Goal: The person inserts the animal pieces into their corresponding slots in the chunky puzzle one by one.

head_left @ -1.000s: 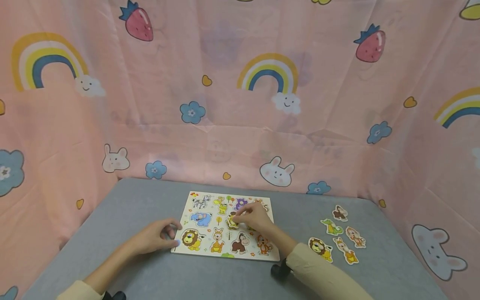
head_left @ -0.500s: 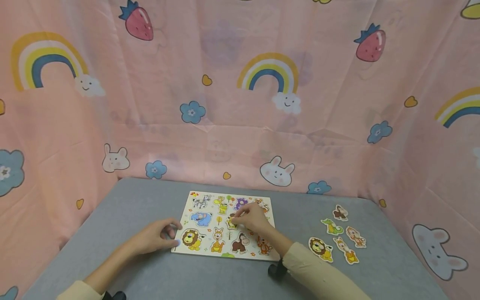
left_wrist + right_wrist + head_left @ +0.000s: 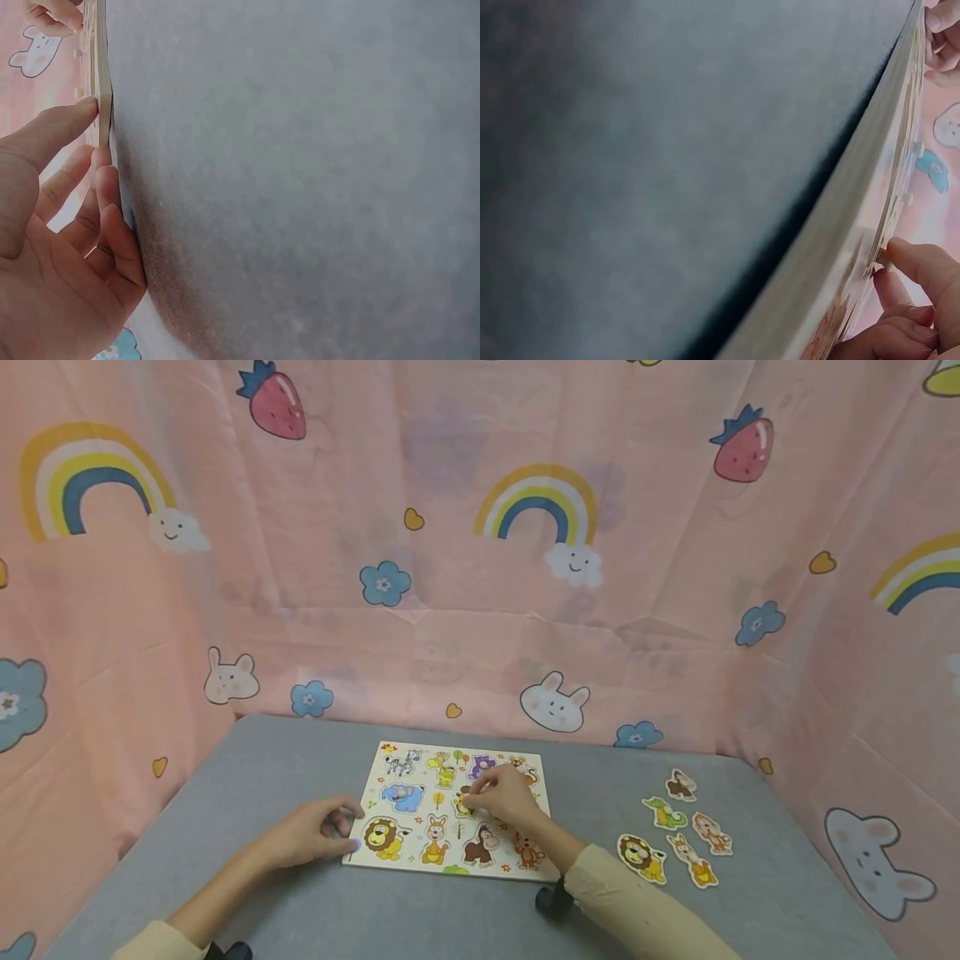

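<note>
Yellow animal piece [image 3: 461, 808]: directly below the right grip [image 3: 508, 797], which pinches its peg [image 3: 882, 258], at the middle row of the puzzle board [image 3: 408, 865]. Left grip [image 3: 318, 833] holds the board's left edge, thumb on top. Compared with a second ago, we note the piece seems to lie flatter, the right grip barely shifted; we judge it at or near seated, its outline partly hidden. Well right of that grip, five loose animal pieces [image 3: 693, 862] lie on the bench [image 3: 450, 918]. We can read no brand, label or writing.
</note>
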A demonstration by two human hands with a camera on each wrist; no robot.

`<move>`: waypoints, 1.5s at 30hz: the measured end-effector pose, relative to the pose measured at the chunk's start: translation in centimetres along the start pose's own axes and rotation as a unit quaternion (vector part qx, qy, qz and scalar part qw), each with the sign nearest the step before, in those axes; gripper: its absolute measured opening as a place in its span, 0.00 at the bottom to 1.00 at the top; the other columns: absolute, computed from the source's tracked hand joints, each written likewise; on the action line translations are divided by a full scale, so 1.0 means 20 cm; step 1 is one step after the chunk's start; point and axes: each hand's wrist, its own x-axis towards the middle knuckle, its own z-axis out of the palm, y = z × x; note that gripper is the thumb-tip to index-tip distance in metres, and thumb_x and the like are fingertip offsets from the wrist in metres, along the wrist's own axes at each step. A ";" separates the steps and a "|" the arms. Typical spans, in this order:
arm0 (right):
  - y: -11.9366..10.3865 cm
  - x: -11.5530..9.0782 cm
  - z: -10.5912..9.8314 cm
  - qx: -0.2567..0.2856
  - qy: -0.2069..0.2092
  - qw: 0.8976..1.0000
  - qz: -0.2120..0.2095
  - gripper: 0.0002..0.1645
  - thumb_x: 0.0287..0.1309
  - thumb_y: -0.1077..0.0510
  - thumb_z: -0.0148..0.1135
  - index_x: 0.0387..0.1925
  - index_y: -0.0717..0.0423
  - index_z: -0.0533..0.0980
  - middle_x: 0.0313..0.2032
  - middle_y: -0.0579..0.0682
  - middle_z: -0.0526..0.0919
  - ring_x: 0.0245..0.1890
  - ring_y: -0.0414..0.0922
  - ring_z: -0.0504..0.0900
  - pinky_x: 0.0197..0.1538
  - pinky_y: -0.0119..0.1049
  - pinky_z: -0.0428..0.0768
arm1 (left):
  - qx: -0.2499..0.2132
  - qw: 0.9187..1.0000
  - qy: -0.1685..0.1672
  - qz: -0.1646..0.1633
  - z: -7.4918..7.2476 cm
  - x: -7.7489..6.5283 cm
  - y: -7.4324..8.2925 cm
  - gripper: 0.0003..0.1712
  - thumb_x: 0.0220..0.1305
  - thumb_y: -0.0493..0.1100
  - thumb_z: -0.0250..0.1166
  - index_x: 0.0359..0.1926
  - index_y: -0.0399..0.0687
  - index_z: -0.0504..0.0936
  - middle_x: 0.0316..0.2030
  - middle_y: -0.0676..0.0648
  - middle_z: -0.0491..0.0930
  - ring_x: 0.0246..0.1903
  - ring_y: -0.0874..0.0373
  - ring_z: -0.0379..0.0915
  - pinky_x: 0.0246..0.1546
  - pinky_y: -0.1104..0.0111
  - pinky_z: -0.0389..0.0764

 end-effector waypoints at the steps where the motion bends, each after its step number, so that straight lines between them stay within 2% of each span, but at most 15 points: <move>1: 0.00 0.00 0.00 -0.001 -0.001 1.000 -0.001 0.08 0.52 0.62 0.76 0.24 0.57 0.83 0.22 0.48 0.75 0.16 0.39 0.65 0.19 0.32 0.64 | -0.001 1.000 0.000 0.001 0.00 0.00 0.00 0.21 0.60 0.39 0.75 0.51 0.40 0.78 0.32 0.50 0.74 0.24 0.59 0.69 0.27 0.68 0.71; 11: 0.00 0.00 0.00 -0.008 -0.004 1.000 0.004 0.07 0.52 0.61 0.75 0.24 0.56 0.83 0.26 0.48 0.77 0.17 0.39 0.67 0.19 0.33 0.65 | 0.007 1.000 0.001 -0.004 0.00 0.01 0.00 0.21 0.60 0.40 0.75 0.51 0.40 0.78 0.32 0.50 0.75 0.25 0.58 0.71 0.28 0.67 0.72; 24: 0.01 0.00 0.00 0.001 -0.014 1.000 0.003 0.06 0.52 0.62 0.75 0.25 0.57 0.83 0.24 0.48 0.77 0.16 0.38 0.65 0.18 0.31 0.64 | 0.006 1.000 0.000 -0.007 0.00 0.01 0.00 0.21 0.60 0.40 0.75 0.51 0.41 0.78 0.32 0.50 0.74 0.24 0.58 0.70 0.27 0.68 0.71; 29: 0.00 0.00 0.00 -0.003 -0.017 1.000 -0.012 0.06 0.52 0.62 0.74 0.25 0.58 0.83 0.24 0.48 0.77 0.15 0.38 0.65 0.18 0.31 0.64 | 0.009 1.000 0.000 -0.010 0.00 0.01 0.00 0.21 0.60 0.40 0.75 0.51 0.41 0.78 0.32 0.50 0.74 0.25 0.58 0.70 0.27 0.68 0.71; 35: 0.01 0.00 -0.02 0.018 -0.030 0.999 -0.012 0.06 0.53 0.60 0.75 0.27 0.58 0.84 0.21 0.46 0.75 0.14 0.37 0.65 0.17 0.31 0.64 | 0.010 1.000 -0.002 -0.006 0.00 0.01 -0.01 0.21 0.60 0.40 0.75 0.51 0.41 0.78 0.32 0.50 0.74 0.24 0.58 0.70 0.27 0.68 0.71; 40: 0.05 0.00 -0.08 0.051 -0.041 0.996 -0.053 0.08 0.55 0.59 0.76 0.32 0.60 0.84 0.13 0.46 0.70 0.12 0.37 0.62 0.17 0.31 0.63 | 0.011 1.000 -0.003 -0.002 0.00 0.02 -0.02 0.21 0.60 0.40 0.75 0.50 0.41 0.78 0.32 0.50 0.74 0.24 0.58 0.70 0.27 0.68 0.72; 45: 0.09 -0.01 -0.14 0.081 -0.051 0.993 -0.070 0.10 0.58 0.59 0.75 0.37 0.62 0.85 0.14 0.45 0.66 0.14 0.38 0.59 0.19 0.32 0.62 | 0.012 1.000 -0.003 0.003 0.00 0.02 -0.02 0.20 0.60 0.40 0.75 0.50 0.41 0.78 0.32 0.51 0.74 0.23 0.59 0.70 0.27 0.68 0.72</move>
